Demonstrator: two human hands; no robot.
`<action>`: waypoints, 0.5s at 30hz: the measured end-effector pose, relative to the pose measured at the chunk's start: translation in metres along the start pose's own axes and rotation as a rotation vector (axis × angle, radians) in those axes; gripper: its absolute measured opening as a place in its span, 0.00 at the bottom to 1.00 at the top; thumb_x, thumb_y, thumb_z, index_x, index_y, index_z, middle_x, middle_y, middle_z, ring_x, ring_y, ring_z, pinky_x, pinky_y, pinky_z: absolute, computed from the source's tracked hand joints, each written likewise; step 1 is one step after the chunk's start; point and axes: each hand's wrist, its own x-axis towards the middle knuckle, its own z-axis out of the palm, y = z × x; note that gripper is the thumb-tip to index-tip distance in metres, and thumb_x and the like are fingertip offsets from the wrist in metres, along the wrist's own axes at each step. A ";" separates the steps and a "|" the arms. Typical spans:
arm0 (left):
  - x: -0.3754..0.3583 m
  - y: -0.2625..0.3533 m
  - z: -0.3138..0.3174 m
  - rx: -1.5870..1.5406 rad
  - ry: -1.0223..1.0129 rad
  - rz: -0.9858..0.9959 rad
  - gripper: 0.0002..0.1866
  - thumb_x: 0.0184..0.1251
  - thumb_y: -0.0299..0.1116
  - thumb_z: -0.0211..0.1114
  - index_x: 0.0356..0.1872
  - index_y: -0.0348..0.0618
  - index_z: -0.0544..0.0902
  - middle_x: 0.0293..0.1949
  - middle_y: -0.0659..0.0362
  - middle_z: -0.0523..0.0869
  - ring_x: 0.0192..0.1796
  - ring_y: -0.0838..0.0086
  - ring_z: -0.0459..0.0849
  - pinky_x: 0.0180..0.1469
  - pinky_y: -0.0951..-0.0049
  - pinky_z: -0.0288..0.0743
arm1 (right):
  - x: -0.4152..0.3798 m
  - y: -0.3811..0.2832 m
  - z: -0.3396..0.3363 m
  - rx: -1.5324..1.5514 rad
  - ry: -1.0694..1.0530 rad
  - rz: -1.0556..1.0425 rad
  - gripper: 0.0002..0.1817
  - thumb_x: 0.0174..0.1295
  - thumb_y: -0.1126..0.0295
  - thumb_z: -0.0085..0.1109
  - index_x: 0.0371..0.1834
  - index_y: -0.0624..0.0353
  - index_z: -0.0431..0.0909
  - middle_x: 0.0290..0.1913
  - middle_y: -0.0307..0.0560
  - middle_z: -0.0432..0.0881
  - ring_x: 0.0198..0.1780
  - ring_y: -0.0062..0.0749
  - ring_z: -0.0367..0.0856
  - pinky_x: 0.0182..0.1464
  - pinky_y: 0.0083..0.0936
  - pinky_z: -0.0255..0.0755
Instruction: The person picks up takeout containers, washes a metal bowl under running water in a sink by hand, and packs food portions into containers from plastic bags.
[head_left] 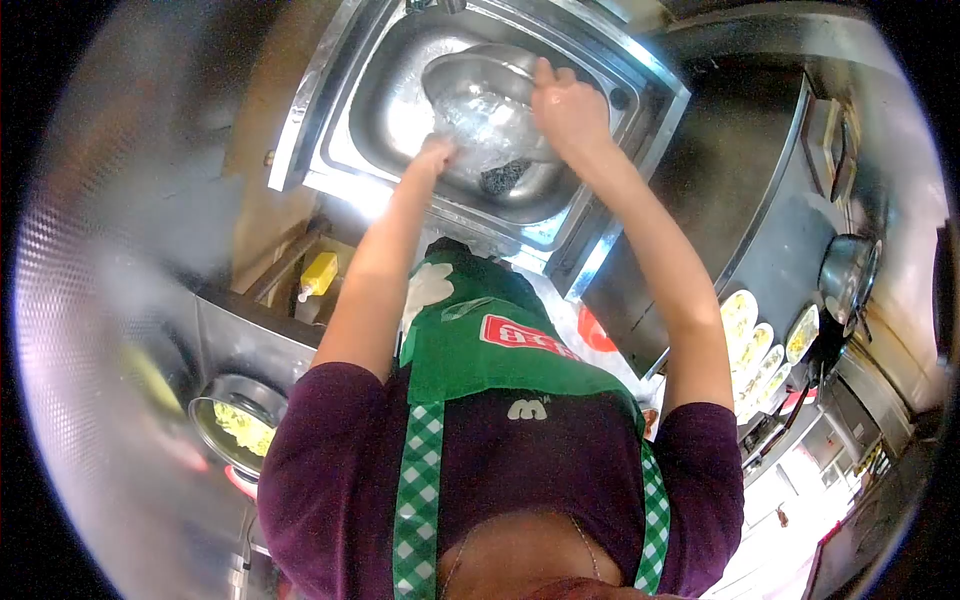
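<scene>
A round metal bowl [470, 70] is tilted inside the steel sink [375, 110], with water sloshing and splashing in it. My right hand [570, 108] is closed on its right rim, fingers curled over the edge. At the bowl's near left edge is my left hand [437, 155], slightly smeared by motion; it looks closed on the rim, though its fingertips are hidden. Just below the bowl, a dark mesh-like scouring pad [503, 177] lies in the sink.
A faucet [435, 5] sits at the sink's far edge. To the left are a yellow bottle [319, 274] and a pan [205, 415] with pale green chopped food. Several white oval dishes of food [752, 345] and a metal pot [848, 265] stand to the right.
</scene>
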 end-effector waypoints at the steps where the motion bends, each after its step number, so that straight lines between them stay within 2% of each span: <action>1: -0.012 0.004 0.016 -0.032 -0.005 0.047 0.07 0.56 0.31 0.54 0.30 0.40 0.78 0.26 0.56 0.79 0.25 0.73 0.77 0.31 0.72 0.74 | -0.003 -0.007 -0.006 -0.038 0.039 -0.065 0.22 0.47 0.72 0.50 0.49 0.62 0.68 0.32 0.54 0.75 0.26 0.38 0.79 0.23 0.29 0.74; 2: -0.025 0.010 0.031 -0.065 -0.012 0.093 0.08 0.56 0.32 0.53 0.28 0.40 0.78 0.26 0.56 0.79 0.24 0.72 0.77 0.32 0.72 0.73 | -0.006 -0.011 -0.012 -0.078 0.078 -0.127 0.22 0.46 0.72 0.50 0.49 0.62 0.68 0.33 0.53 0.75 0.26 0.35 0.79 0.22 0.26 0.74; 3: -0.054 0.036 0.037 -0.178 -0.074 0.029 0.09 0.56 0.34 0.53 0.28 0.41 0.79 0.26 0.56 0.80 0.25 0.71 0.77 0.34 0.71 0.72 | -0.010 -0.014 -0.018 -0.119 0.116 -0.186 0.23 0.46 0.72 0.50 0.50 0.62 0.67 0.34 0.52 0.74 0.25 0.33 0.79 0.21 0.24 0.73; 4: -0.067 0.055 0.039 -0.177 -0.073 -0.017 0.10 0.56 0.36 0.53 0.28 0.41 0.79 0.26 0.56 0.80 0.27 0.70 0.78 0.36 0.70 0.72 | -0.013 -0.015 -0.024 -0.128 0.180 -0.254 0.24 0.45 0.74 0.51 0.51 0.62 0.67 0.40 0.53 0.72 0.24 0.27 0.78 0.20 0.17 0.71; 5: -0.079 0.073 0.040 -0.176 -0.073 -0.062 0.11 0.56 0.37 0.53 0.27 0.42 0.79 0.25 0.57 0.81 0.28 0.70 0.78 0.37 0.69 0.71 | -0.015 -0.012 -0.032 -0.135 0.257 -0.321 0.25 0.44 0.74 0.52 0.51 0.61 0.67 0.41 0.54 0.72 0.24 0.26 0.77 0.20 0.17 0.71; 7: -0.081 0.087 0.041 0.056 0.057 -0.113 0.12 0.54 0.40 0.53 0.26 0.43 0.80 0.24 0.58 0.81 0.29 0.70 0.78 0.39 0.68 0.69 | -0.018 -0.005 -0.050 -0.152 0.414 -0.453 0.26 0.43 0.74 0.54 0.51 0.61 0.67 0.42 0.55 0.72 0.24 0.25 0.77 0.21 0.16 0.71; 9: -0.053 0.075 0.025 0.713 -0.012 0.250 0.07 0.54 0.30 0.55 0.26 0.41 0.81 0.27 0.62 0.82 0.30 0.72 0.79 0.28 0.73 0.73 | -0.022 0.007 -0.067 -0.139 0.442 -0.531 0.26 0.43 0.73 0.57 0.51 0.60 0.68 0.44 0.57 0.71 0.26 0.23 0.76 0.23 0.14 0.71; 10: -0.030 0.053 0.024 0.570 0.052 0.239 0.07 0.53 0.31 0.56 0.25 0.42 0.81 0.26 0.62 0.82 0.29 0.72 0.79 0.28 0.72 0.72 | -0.026 0.011 -0.079 -0.127 0.453 -0.562 0.26 0.43 0.72 0.57 0.51 0.60 0.69 0.44 0.57 0.71 0.26 0.23 0.77 0.23 0.14 0.71; 12: -0.045 0.072 0.023 0.587 0.123 0.299 0.07 0.53 0.32 0.55 0.28 0.42 0.80 0.28 0.59 0.81 0.32 0.70 0.79 0.32 0.71 0.71 | -0.034 0.019 -0.100 -0.151 0.542 -0.613 0.24 0.44 0.70 0.58 0.49 0.58 0.72 0.46 0.57 0.71 0.27 0.24 0.77 0.24 0.14 0.71; 15: -0.055 0.068 0.015 0.748 0.261 0.613 0.11 0.52 0.34 0.55 0.33 0.42 0.79 0.32 0.55 0.81 0.36 0.67 0.78 0.38 0.69 0.70 | -0.055 0.019 -0.157 -0.090 0.595 -0.635 0.23 0.44 0.70 0.58 0.48 0.55 0.74 0.46 0.56 0.72 0.28 0.24 0.77 0.24 0.15 0.71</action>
